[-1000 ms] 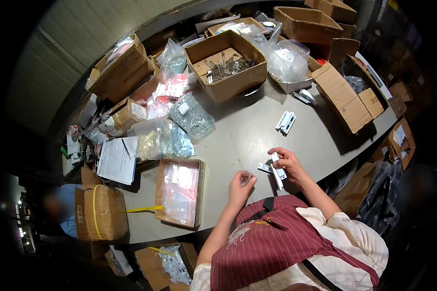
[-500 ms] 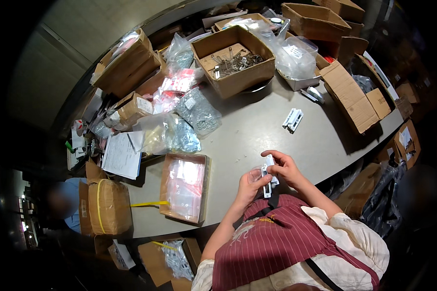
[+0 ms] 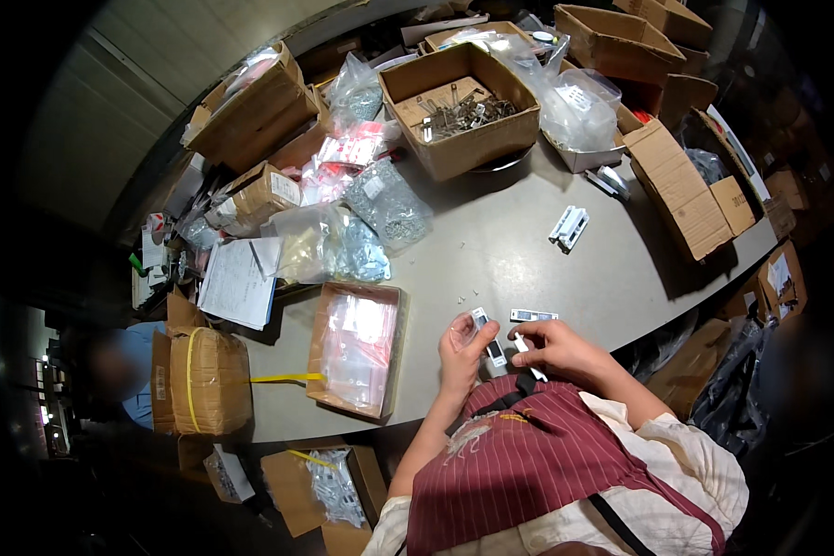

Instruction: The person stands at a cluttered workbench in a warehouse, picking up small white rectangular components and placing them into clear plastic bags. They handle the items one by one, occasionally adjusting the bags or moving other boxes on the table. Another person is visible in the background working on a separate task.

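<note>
At the near edge of the grey round bench (image 3: 491, 250), two hands work small white-and-black plastic parts.
Left hand (image 3: 461, 347) has its grip closed on one small white-and-black part (image 3: 481, 320); right hand (image 3: 558, 349) pinches a thin white strip (image 3: 526, 354). Another flat part (image 3: 534, 315) lies just beyond, near the shallow cardboard tray of clear bags (image 3: 354, 347).

The person wore a dark red apron (image 3: 528, 463) with thin pale pinstripes — a small light emblem sat near its top edge. Black straps (image 3: 505, 400) ran from the bib, and another dark strap crossed lower down. Beneath it was a cream shirt (image 3: 686, 463) with loose short sleeves — both forearms were bare.
</note>
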Available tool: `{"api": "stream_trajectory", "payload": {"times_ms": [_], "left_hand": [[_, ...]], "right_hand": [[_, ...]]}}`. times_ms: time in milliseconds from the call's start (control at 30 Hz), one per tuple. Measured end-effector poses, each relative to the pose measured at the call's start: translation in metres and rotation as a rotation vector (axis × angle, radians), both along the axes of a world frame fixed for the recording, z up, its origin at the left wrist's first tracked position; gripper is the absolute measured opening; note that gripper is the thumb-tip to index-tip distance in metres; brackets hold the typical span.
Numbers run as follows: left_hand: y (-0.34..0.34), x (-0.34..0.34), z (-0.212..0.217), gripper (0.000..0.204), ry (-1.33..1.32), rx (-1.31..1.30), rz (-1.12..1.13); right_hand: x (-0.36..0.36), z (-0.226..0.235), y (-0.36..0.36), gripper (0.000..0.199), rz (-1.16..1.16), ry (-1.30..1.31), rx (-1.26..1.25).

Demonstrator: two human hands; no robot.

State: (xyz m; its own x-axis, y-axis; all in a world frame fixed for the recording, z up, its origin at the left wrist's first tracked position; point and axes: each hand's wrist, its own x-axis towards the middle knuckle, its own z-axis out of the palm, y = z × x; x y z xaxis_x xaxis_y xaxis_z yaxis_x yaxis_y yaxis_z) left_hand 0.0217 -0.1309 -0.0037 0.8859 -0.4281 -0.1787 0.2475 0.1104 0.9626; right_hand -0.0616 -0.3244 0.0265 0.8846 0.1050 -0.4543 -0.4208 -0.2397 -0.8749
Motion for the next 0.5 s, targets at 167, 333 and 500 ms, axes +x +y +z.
{"api": "stream_trajectory", "payload": {"times_ms": [167, 333, 500], "left_hand": [[0.001, -0.002, 0.013, 0.021, 0.140, -0.040, -0.023], [0.002, -0.001, 0.013, 0.027, 0.176, 0.007, -0.137], [0.000, -0.007, 0.014, 0.027, 0.229, -0.044, -0.193]], "right_hand": [[-0.009, 0.010, -0.013, 0.032, -0.065, 0.047, 0.439], [0.000, -0.004, -0.023, 0.019, -0.078, 0.043, 0.392], [0.016, 0.006, -0.013, 0.018, -0.339, -0.239, 0.171]]}}
